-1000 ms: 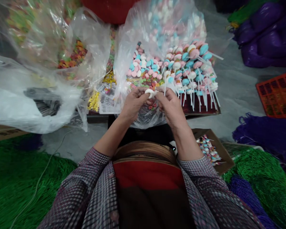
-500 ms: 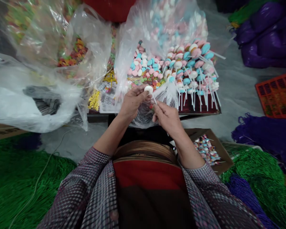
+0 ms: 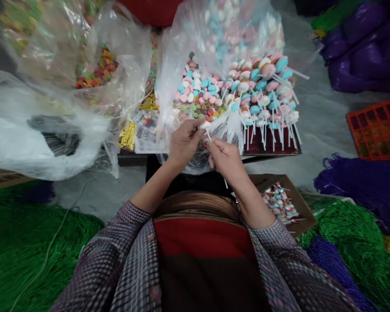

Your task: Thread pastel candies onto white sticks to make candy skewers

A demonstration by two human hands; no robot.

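My left hand [image 3: 184, 139] is closed, pinching a white candy piece [image 3: 204, 125] at its fingertips. My right hand [image 3: 223, 157] is closed on a thin white stick [image 3: 208, 135] whose tip meets the candy. Both hands hover over the front of a clear plastic bag [image 3: 178, 65] of loose pink, blue and white candies [image 3: 198, 89]. Right of the bag, a pile of finished candy sticks [image 3: 266, 95] lies on a dark tray [image 3: 273, 145].
Clear bags of multicoloured ring candies [image 3: 99, 71] sit at the left. A cardboard box of wrapped sweets [image 3: 281, 203] is by my right elbow. Green bead strands [image 3: 26, 242] and purple bead strands [image 3: 370, 182] cover the floor. An orange crate [image 3: 377, 128] stands at the right.
My hands were together at the bag's front, then my right hand drew back towards me holding a stick. My left hand has kept hold of the white candy and lowered it slightly.
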